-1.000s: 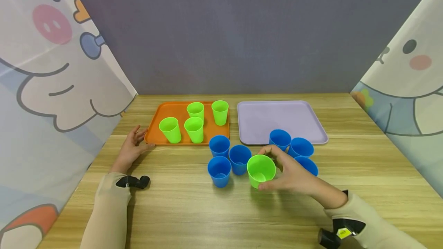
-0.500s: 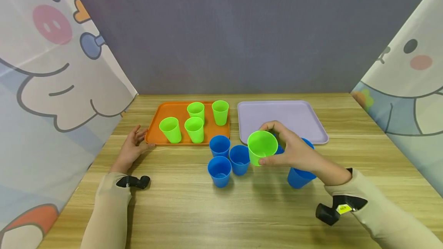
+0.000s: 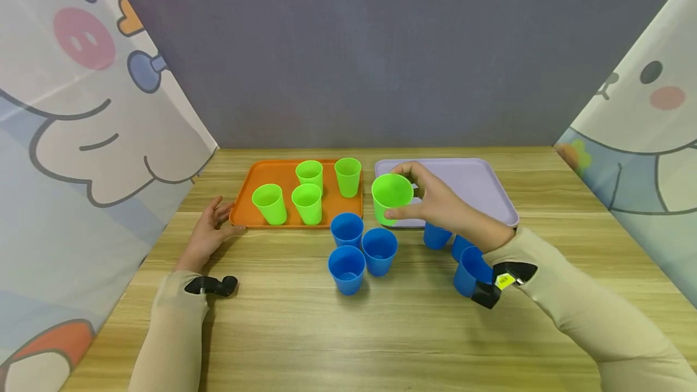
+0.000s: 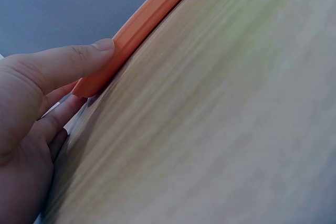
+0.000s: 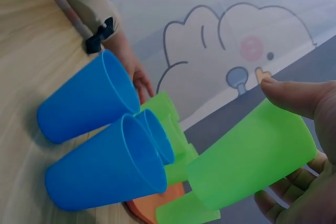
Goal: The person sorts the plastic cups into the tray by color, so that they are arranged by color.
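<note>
My right hand point(image 3: 430, 198) grips a lime-green cup point(image 3: 391, 197) between thumb and fingers, mouth up, off the table near the left edge of the lilac tray point(image 3: 468, 180). The right wrist view shows the thumb on one side of this cup point(image 5: 252, 156) and fingers on the other. My left hand point(image 3: 207, 235) holds the near left corner of the orange tray point(image 3: 250, 198); its thumb point(image 4: 79, 61) lies on the rim, with fingers round the corner. Several green cups, such as the front left one point(image 3: 270, 205), stand upright on the orange tray.
Three blue cups, one being the nearest point(image 3: 347, 271), stand grouped in front of the orange tray. More blue cups, including this one point(image 3: 469, 274), stand below my right forearm and are partly hidden. A grey wall point(image 3: 348, 53) rises behind the table.
My right hand has lifted the green cup from among the blue cups and carried it away from me, lately also leftward, toward the gap between the trays. My left hand has stayed put.
</note>
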A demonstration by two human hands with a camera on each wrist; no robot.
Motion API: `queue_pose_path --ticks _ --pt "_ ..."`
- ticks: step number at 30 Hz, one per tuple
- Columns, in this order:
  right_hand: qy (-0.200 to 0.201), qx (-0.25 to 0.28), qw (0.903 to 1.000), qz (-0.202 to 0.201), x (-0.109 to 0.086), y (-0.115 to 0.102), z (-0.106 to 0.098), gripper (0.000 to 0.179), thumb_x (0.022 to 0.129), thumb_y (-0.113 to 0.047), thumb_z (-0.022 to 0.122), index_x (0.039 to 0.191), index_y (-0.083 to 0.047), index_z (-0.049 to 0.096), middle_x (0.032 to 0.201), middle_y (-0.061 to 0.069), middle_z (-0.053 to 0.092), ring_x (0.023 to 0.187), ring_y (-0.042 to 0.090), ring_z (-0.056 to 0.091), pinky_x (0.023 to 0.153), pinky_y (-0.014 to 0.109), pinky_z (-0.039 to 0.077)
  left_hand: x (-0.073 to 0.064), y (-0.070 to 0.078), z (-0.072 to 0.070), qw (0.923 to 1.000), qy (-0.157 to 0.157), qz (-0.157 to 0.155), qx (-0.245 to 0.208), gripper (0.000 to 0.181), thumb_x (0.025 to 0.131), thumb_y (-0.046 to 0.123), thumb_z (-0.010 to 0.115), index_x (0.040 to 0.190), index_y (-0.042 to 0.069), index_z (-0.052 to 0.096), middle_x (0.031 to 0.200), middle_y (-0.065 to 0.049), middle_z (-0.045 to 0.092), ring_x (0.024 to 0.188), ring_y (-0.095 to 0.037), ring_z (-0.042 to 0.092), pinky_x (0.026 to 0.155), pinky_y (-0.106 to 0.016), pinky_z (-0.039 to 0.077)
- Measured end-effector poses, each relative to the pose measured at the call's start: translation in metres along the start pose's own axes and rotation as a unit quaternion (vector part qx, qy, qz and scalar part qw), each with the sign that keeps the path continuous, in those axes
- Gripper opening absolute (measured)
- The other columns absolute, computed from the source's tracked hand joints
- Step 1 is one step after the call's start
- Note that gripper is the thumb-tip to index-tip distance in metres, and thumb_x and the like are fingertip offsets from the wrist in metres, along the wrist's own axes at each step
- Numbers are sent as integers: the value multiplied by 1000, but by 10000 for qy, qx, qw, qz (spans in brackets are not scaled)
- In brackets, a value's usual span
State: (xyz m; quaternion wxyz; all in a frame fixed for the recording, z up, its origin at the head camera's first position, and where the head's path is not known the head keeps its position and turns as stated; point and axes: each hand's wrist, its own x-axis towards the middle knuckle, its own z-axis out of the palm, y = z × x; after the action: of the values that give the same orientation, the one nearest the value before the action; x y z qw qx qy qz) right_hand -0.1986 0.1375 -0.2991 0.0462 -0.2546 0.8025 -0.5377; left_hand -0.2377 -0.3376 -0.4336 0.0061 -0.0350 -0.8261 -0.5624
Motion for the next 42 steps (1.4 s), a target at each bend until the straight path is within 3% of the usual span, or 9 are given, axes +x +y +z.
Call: queue_pose_path --ticks 7,19,32,42 --pt "139 1 9994 330 23 6 6 66 78 -2 83 132 1 44 133 15 50 111 32 51 97 49 43 1 -2 0 10000 29 5 16 105 89 3 74 157 0 -7 158 -28 24 143 -46 25 116 -58 21" --pt "43 1 9982 602 52 20 19 67 82 -6 82 135 1 42 131 17 48 116 33 48 97 46 48 2 -1 0 10000 31 -10 -3 106 89 2 74 157 1 -7 158 -27 23 144 -45 24 116 -57 21" --pt "-186 -213 9958 874 79 41 34 69 81 -7 83 137 1 42 125 17 52 114 31 49 97 42 49 2 -6 0 10000 76 -12 51 106 89 6 75 158 1 -5 158 -27 25 144 -45 25 116 -59 20" --pt "-490 -310 9950 812 89 47 42 70 79 -2 83 137 3 43 129 19 54 116 33 53 97 40 51 3 -4 0 10000 57 39 -3 103 89 1 73 157 -1 -5 158 -29 24 143 -47 25 116 -59 19"
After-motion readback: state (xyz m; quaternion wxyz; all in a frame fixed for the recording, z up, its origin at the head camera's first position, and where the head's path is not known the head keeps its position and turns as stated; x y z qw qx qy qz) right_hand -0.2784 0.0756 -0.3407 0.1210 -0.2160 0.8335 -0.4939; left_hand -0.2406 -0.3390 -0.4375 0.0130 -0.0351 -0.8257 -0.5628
